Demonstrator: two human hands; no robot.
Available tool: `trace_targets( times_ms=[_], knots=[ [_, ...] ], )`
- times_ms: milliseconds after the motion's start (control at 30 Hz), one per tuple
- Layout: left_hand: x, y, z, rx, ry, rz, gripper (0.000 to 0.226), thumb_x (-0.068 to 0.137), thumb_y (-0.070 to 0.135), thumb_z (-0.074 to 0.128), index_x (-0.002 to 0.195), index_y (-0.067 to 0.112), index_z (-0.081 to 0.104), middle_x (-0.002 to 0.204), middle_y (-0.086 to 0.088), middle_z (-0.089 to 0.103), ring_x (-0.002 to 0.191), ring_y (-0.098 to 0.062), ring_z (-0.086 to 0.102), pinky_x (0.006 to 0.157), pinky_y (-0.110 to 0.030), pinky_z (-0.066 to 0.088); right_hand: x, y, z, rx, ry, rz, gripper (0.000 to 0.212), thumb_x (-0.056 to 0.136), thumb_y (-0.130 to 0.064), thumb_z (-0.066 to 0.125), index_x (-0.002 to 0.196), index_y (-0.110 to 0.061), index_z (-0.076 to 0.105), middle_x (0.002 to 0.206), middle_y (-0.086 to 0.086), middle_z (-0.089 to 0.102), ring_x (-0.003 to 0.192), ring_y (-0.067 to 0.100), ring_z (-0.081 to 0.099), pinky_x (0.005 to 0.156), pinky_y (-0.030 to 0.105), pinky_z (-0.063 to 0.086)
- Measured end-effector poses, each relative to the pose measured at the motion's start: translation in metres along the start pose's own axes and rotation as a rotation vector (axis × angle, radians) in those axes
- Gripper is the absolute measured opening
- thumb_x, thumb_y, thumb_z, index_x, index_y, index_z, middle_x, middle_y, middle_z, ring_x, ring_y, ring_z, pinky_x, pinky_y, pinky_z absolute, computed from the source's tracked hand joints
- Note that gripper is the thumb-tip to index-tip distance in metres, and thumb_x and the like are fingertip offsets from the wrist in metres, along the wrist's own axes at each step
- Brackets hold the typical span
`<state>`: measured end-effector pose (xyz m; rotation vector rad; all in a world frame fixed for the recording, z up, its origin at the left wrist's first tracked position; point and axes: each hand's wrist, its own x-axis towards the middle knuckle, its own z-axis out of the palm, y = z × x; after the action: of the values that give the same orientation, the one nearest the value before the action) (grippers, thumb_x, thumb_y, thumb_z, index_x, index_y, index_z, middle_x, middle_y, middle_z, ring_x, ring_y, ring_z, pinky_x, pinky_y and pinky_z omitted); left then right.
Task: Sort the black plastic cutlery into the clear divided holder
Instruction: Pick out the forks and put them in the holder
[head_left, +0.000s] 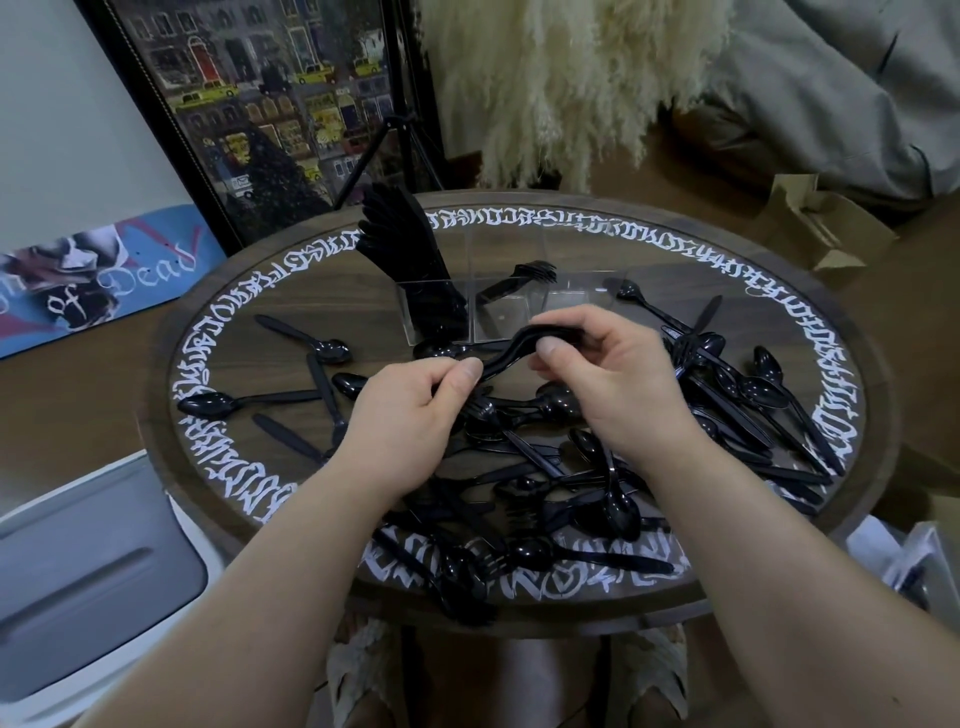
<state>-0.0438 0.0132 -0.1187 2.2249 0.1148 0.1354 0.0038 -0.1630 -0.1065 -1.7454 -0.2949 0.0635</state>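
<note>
With the left hand (410, 415) and right hand (597, 374) pinching a stack of black cutlery (519, 343) just before the clear divided holder (498, 312), loosened fingers risk scattering it.

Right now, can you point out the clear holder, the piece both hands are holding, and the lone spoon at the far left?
clear holder (439, 332): head view, front wall of its left compartment.
held piece (511, 347): head view, bare handle between the hands.
lone spoon (208, 404): head view, its bowl.
</note>
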Motion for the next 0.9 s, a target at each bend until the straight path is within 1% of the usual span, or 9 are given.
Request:
trace_targets(
  times_ms=[67, 133, 200, 333, 433, 600, 667, 767, 900],
  knots=[
    [0.0, 0.002, 0.001, 0.003, 0.021, 0.015, 0.036, 0.096, 0.039, 0.046, 0.078, 0.016, 0.066, 0.068, 0.008, 0.058, 0.069, -0.006, 0.054, 0.068, -0.026, 0.043, -0.004, -0.004, -0.001, 0.087, 0.048, -0.023, 0.023, 0.087, 0.001, 0.064, 0.094, -0.02, 0.07, 0.088, 0.002, 0.073, 0.082, 0.017, 0.071, 0.083, 0.035, 0.057],
    [-0.001, 0.005, 0.002, 0.039, 0.085, 0.035, 0.027, 0.096, 0.037, 0.048, 0.11, 0.025, 0.068, 0.096, 0.014, 0.062, 0.096, -0.003, 0.056, 0.081, -0.016, 0.039, -0.008, -0.007, -0.004, 0.036, 0.121, -0.08, 0.022, 0.086, -0.001, 0.066, 0.096, -0.02, 0.071, 0.089, 0.0, 0.074, 0.084, 0.017, 0.071, 0.084, 0.038, 0.057],
    [0.0, 0.01, 0.0, 0.059, 0.17, 0.047, 0.035, 0.097, 0.034, 0.048, 0.129, 0.024, 0.058, 0.118, 0.01, 0.058, 0.112, -0.006, 0.05, 0.092, -0.019, 0.035, -0.008, -0.014, -0.012, -0.085, 0.225, -0.182, 0.023, 0.086, -0.004, 0.067, 0.103, -0.018, 0.071, 0.093, -0.003, 0.073, 0.087, 0.013, 0.071, 0.085, 0.036, 0.057],
    [0.009, 0.016, -0.008, 0.151, 0.256, 0.07, 0.041, 0.096, 0.027, 0.052, 0.136, 0.022, 0.05, 0.133, 0.004, 0.052, 0.124, -0.014, 0.044, 0.099, -0.022, 0.029, 0.014, -0.036, -0.029, -0.468, 0.471, -0.578, 0.02, 0.087, -0.007, 0.066, 0.106, -0.009, 0.071, 0.094, -0.005, 0.069, 0.087, 0.002, 0.062, 0.086, 0.012, 0.048],
    [0.018, 0.02, -0.013, 0.205, 0.266, 0.1, 0.043, 0.094, 0.025, 0.056, 0.136, 0.021, 0.051, 0.133, 0.003, 0.052, 0.124, -0.016, 0.043, 0.098, -0.018, 0.026, 0.043, -0.042, -0.025, -0.643, 0.522, -0.763, 0.016, 0.087, -0.007, 0.064, 0.1, -0.003, 0.073, 0.093, 0.007, 0.072, 0.085, 0.011, 0.064, 0.085, 0.009, 0.044],
    [0.045, 0.023, -0.016, 0.315, 0.228, 0.158, 0.047, 0.092, 0.026, 0.059, 0.138, 0.02, 0.049, 0.135, 0.003, 0.051, 0.124, -0.019, 0.042, 0.099, -0.022, 0.028, 0.077, -0.021, 0.0, -0.802, 0.393, -0.81, 0.013, 0.081, -0.006, 0.065, 0.091, -0.005, 0.074, 0.082, 0.009, 0.069, 0.07, 0.025, 0.066, 0.061, 0.03, 0.055],
    [0.056, 0.022, -0.014, 0.351, 0.193, 0.175, 0.051, 0.092, 0.026, 0.06, 0.14, 0.019, 0.045, 0.137, 0.002, 0.049, 0.126, -0.019, 0.04, 0.102, -0.025, 0.03, 0.085, -0.006, 0.009, -0.846, 0.309, -0.768, 0.015, 0.075, -0.001, 0.071, 0.089, -0.004, 0.074, 0.079, 0.011, 0.067, 0.065, 0.028, 0.064, 0.053, 0.033, 0.054],
    [0.072, 0.02, -0.007, 0.399, 0.134, 0.198, 0.057, 0.09, 0.025, 0.062, 0.143, 0.018, 0.041, 0.138, 0.001, 0.046, 0.127, -0.02, 0.038, 0.103, -0.028, 0.032, 0.092, 0.011, 0.016, -0.882, 0.156, -0.709, 0.022, 0.069, 0.001, 0.077, 0.09, -0.003, 0.073, 0.079, 0.012, 0.062, 0.069, 0.032, 0.06, 0.055, 0.035, 0.053],
    [0.087, 0.016, 0.001, 0.463, 0.087, 0.253, 0.055, 0.089, 0.023, 0.062, 0.141, 0.019, 0.044, 0.134, 0.0, 0.051, 0.123, -0.022, 0.041, 0.1, -0.032, 0.036, 0.098, 0.016, 0.011, -1.014, 0.0, -0.643, 0.032, 0.072, -0.021, 0.078, 0.102, -0.012, 0.071, 0.088, 0.003, 0.066, 0.083, 0.031, 0.053, 0.068, 0.043, 0.053]
  ],
)
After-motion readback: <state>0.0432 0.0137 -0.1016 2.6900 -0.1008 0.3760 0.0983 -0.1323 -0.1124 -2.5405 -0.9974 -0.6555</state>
